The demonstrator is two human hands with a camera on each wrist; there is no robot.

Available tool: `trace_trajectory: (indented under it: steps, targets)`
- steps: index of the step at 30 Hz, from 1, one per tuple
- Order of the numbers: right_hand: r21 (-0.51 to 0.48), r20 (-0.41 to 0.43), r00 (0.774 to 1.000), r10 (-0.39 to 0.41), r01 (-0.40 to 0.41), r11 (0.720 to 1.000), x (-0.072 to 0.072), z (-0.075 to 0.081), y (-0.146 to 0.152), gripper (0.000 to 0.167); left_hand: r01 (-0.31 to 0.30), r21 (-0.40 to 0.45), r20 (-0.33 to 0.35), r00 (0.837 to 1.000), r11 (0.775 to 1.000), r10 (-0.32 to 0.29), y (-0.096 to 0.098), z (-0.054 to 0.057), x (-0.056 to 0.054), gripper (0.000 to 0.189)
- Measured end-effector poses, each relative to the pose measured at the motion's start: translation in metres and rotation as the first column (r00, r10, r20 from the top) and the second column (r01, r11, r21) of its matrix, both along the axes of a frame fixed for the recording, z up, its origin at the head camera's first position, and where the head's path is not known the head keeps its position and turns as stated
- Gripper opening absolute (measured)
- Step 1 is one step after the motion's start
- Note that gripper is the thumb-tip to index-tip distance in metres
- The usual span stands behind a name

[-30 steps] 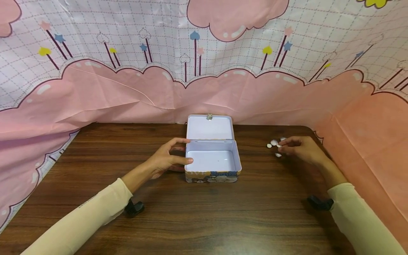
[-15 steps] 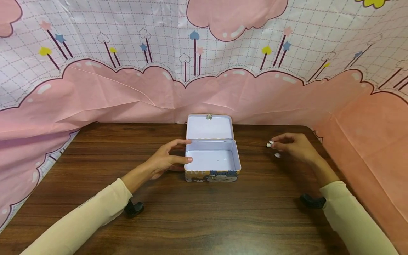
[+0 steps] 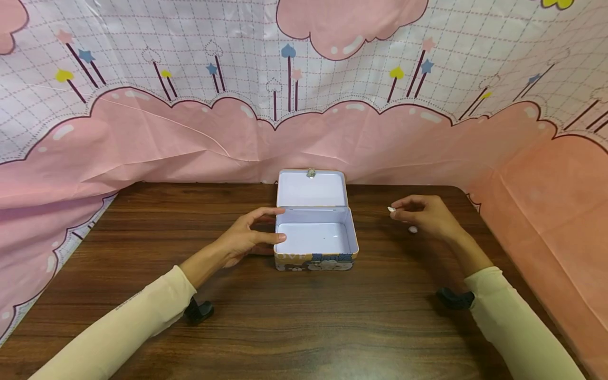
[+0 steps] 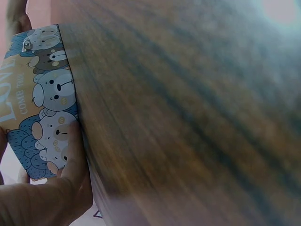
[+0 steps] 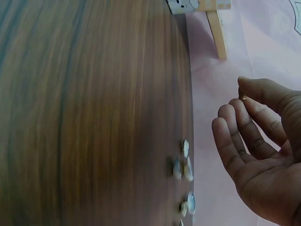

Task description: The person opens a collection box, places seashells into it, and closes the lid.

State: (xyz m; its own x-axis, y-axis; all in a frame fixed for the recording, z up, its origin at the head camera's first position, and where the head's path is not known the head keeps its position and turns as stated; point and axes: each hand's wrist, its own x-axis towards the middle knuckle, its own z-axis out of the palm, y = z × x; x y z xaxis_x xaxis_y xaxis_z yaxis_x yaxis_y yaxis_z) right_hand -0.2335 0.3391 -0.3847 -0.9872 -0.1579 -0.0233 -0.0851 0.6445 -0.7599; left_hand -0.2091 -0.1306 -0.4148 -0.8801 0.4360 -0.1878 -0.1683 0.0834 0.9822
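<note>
A small white seashell is pinched between the thumb and index fingertips of my right hand, held at the right of the box. In the right wrist view the pinched shell is mostly hidden by the fingertips. My left hand grips the left side of a tin box, its thumb over the rim and its index finger at the hinge corner. White inside, the box has its lid raised at the back. Cartoon bears decorate its outer wall in the left wrist view.
Another shell lies on the dark wooden table below my right hand. Several shells show on the table in the right wrist view. A pink and white patterned cloth hangs behind and at the sides.
My right hand has picked up the shell and carried it left, toward the box. The left hand and the box have stayed in place.
</note>
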Motion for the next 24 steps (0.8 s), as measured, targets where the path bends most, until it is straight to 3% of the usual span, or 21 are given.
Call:
trace_trajectory:
  steps: [8,24]
  targets:
    - [0.038,-0.050,0.998,0.033,-0.031,0.999,-0.003,0.002,-0.018,0.040,0.002,0.000,0.011,1.000,1.000,-0.002,0.001,0.000,-0.002,0.079]
    - [-0.045,-0.052,0.995,0.080,-0.083,0.996,-0.001,0.011,-0.055,0.037,0.002,-0.013,0.012,1.000,1.000,-0.002,0.000,0.002,-0.001,0.077]
